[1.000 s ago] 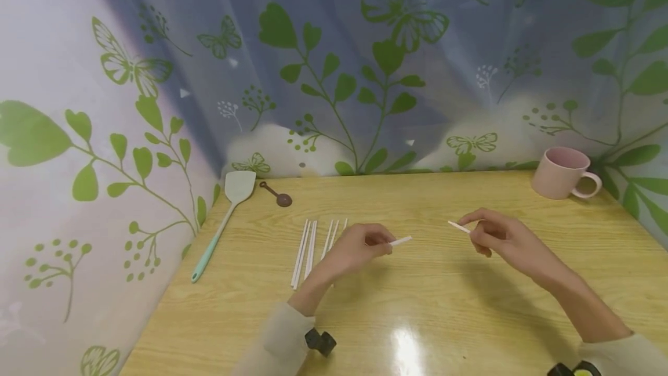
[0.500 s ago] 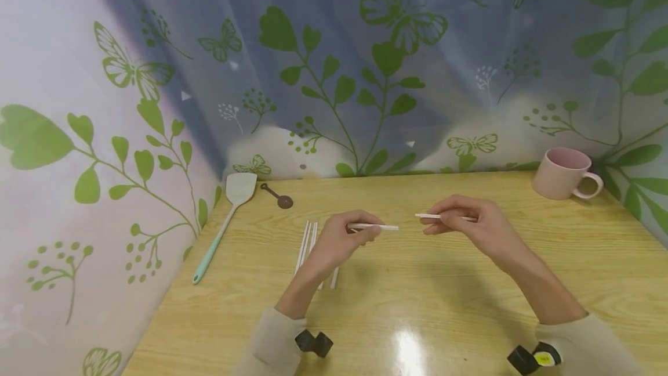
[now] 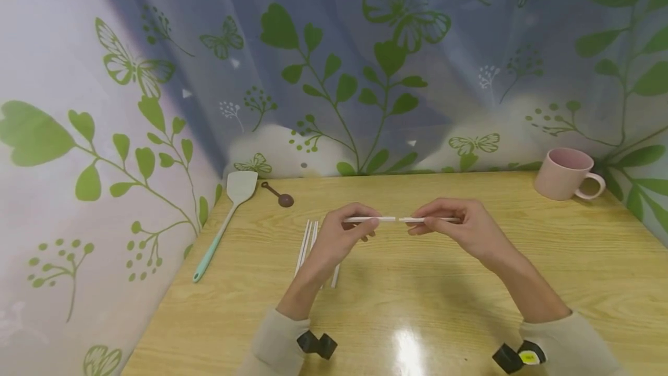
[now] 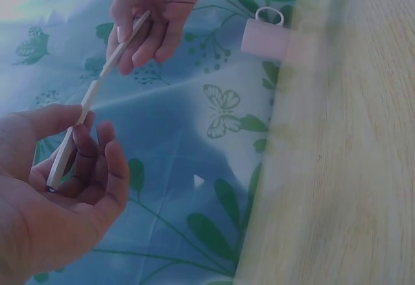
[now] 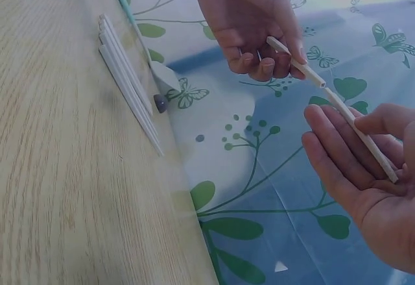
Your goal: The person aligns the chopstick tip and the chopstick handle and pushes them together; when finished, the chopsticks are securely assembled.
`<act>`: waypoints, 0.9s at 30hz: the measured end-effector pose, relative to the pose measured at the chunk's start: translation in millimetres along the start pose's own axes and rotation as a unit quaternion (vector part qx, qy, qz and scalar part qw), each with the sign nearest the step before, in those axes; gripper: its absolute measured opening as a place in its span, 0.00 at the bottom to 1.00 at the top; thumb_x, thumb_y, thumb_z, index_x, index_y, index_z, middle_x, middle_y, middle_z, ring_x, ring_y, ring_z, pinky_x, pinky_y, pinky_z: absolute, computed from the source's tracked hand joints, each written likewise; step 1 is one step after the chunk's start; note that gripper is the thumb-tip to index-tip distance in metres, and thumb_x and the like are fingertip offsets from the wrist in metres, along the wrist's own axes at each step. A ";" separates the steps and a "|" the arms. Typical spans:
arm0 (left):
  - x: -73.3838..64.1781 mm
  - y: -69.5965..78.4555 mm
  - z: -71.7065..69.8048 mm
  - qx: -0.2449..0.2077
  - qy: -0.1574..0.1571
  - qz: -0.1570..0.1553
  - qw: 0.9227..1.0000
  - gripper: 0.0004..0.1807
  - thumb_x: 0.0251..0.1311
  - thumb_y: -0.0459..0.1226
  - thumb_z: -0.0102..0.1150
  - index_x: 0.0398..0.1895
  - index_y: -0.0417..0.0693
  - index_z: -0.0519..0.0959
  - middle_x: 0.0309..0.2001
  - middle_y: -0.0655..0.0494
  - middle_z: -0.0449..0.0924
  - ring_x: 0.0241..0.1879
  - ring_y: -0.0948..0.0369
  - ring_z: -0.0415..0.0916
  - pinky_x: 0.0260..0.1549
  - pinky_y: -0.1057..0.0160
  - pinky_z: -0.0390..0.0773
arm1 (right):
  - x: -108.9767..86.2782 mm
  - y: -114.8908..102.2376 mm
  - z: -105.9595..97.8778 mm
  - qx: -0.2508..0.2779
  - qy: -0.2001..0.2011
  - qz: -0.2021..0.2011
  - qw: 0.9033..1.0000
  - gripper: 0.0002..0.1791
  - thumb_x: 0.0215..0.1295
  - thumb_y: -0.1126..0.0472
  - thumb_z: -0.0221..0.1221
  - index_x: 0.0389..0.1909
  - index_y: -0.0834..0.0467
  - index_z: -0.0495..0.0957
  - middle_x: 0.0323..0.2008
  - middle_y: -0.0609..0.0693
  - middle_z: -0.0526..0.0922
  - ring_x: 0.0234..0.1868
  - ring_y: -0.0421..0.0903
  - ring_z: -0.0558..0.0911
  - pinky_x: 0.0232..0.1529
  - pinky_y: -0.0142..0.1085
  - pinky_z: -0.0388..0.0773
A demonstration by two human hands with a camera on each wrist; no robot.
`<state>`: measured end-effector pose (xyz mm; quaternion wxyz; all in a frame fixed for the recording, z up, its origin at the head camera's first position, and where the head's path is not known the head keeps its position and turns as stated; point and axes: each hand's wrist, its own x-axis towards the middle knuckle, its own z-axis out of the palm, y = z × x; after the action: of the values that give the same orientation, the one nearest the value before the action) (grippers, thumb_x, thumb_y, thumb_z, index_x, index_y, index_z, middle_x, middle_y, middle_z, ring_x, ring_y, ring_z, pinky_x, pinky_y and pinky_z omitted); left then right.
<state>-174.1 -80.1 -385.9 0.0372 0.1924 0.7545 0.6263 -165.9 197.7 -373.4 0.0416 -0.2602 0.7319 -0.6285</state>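
Note:
In front of me, above the table (image 3: 417,300), my left hand (image 3: 334,237) pinches a short white stick (image 3: 386,219) between thumb and fingers. My right hand (image 3: 475,231) pinches a second short white stick (image 3: 406,220), which looks like the other half of a chopstick. The two sticks lie almost in one line, their ends facing with a very narrow gap. In the left wrist view, the left stick (image 4: 63,156) runs across the curled fingers. The right wrist view shows the right stick (image 5: 363,136) under the thumb, over the fingers.
Several long white sticks (image 3: 302,248) lie on the table, partly behind my left forearm. Farther left are a spatula (image 3: 229,213) with a mint handle and a small brown spoon (image 3: 285,199). A pink mug (image 3: 558,179) stands at the back right, before a patterned curtain (image 3: 323,103).
Both hands have brought their sticks together: the right hand moved left, and the left hand rose slightly. The sticks turned level and the gap between their ends shrank.

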 end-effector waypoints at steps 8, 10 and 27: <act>0.4 -2.4 4.2 0.000 -0.003 0.020 1.000 0.10 0.72 0.41 0.64 0.50 0.47 0.85 0.44 0.53 0.84 0.39 0.54 0.83 0.42 0.55 0.84 | -0.8 -0.4 1.8 -0.006 -0.005 0.022 1.000 0.16 0.78 0.62 0.59 0.57 0.68 0.80 0.45 0.59 0.90 0.50 0.59 0.89 0.58 0.33 0.80; 0.4 -3.6 5.5 0.004 -0.004 0.023 1.000 0.10 0.72 0.41 0.64 0.49 0.47 0.85 0.43 0.52 0.85 0.37 0.57 0.83 0.41 0.58 0.84 | -0.8 -1.0 2.1 -0.012 -0.007 0.029 0.999 0.17 0.77 0.60 0.60 0.58 0.68 0.81 0.45 0.58 0.90 0.51 0.58 0.88 0.58 0.32 0.80; 0.2 -3.0 8.6 -0.053 -0.017 0.048 0.997 0.11 0.72 0.38 0.64 0.52 0.44 0.85 0.41 0.47 0.88 0.37 0.56 0.86 0.41 0.55 0.86 | 2.4 3.9 11.7 0.044 0.024 0.024 0.998 0.15 0.74 0.64 0.63 0.57 0.65 0.82 0.45 0.56 0.90 0.50 0.56 0.89 0.58 0.38 0.82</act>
<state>-172.4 -72.5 -390.6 0.0303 0.2368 0.7091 0.6634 -164.6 186.4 -378.9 0.0502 -0.2257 0.7104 -0.6647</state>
